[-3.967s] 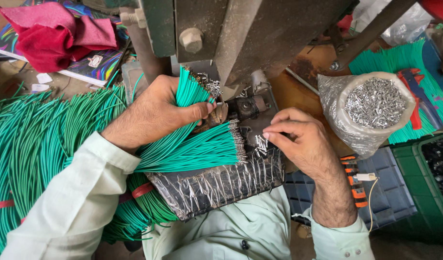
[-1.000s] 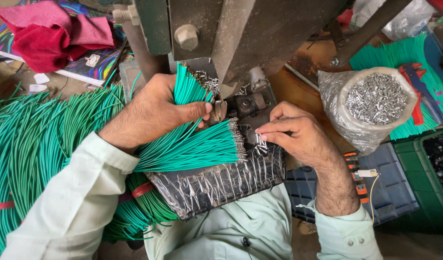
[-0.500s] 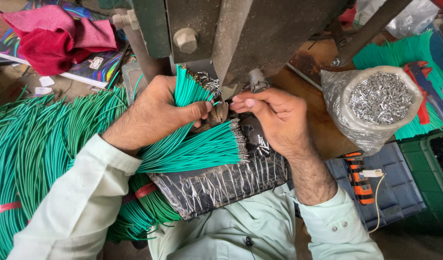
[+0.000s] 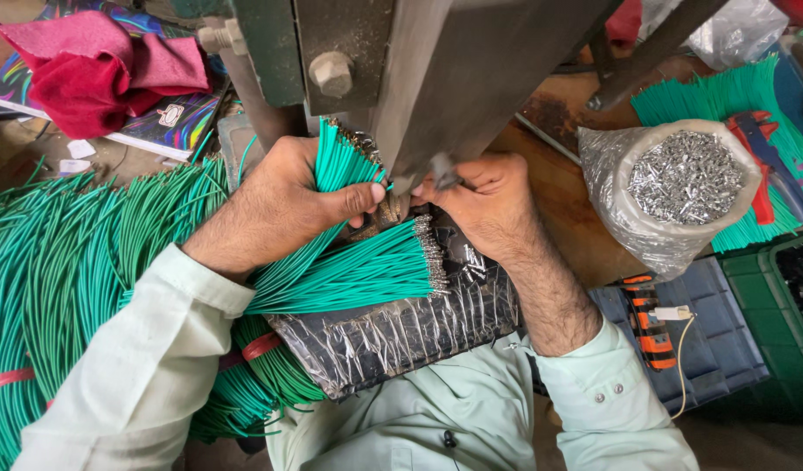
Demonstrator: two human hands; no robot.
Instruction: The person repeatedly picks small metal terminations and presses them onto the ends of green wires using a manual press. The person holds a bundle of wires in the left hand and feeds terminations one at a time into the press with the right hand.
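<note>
Landmark: grey press. Nearest, below it, left hand fingers wrapped tight around green wire bundle. Right hand right under press, fingertips pinched; held item too small to tell. Terminal bag right of press.

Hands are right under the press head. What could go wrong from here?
1. The right hand has its fingertips at the press head; a stroke now could crush them.
2. The left hand grips a fanned bundle of green wires; loose ends could stray under the tool.
</note>
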